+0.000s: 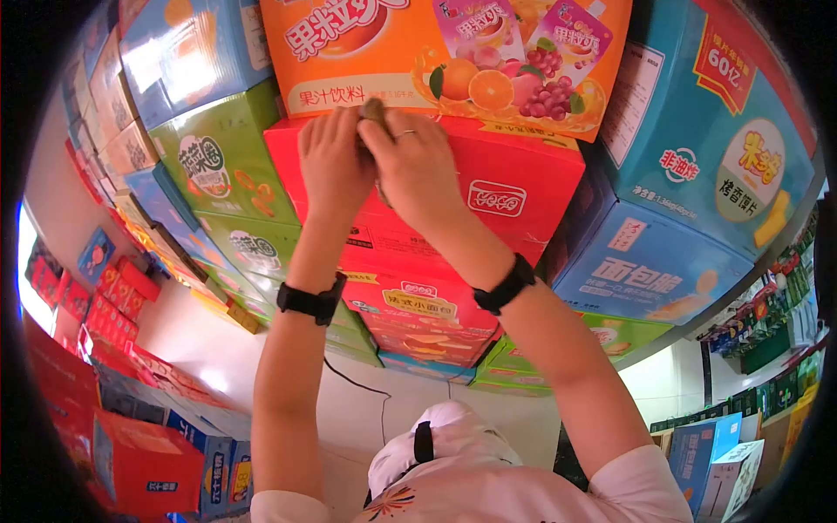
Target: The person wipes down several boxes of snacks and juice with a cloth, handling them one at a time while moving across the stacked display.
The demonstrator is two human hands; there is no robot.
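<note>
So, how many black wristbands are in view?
2: one black wristband sits on the wrist of the left hand, another wristband on that of the right hand. None appears hidden.

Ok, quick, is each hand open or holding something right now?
Left hand: beside a brownish object; can't tell whether it's gripping it.
Right hand: closed, holding that brownish object.

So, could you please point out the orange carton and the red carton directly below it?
Orange carton (394,70), head view: plain part of its front.
Red carton (495,164), head view: its face, above the logo.
</note>
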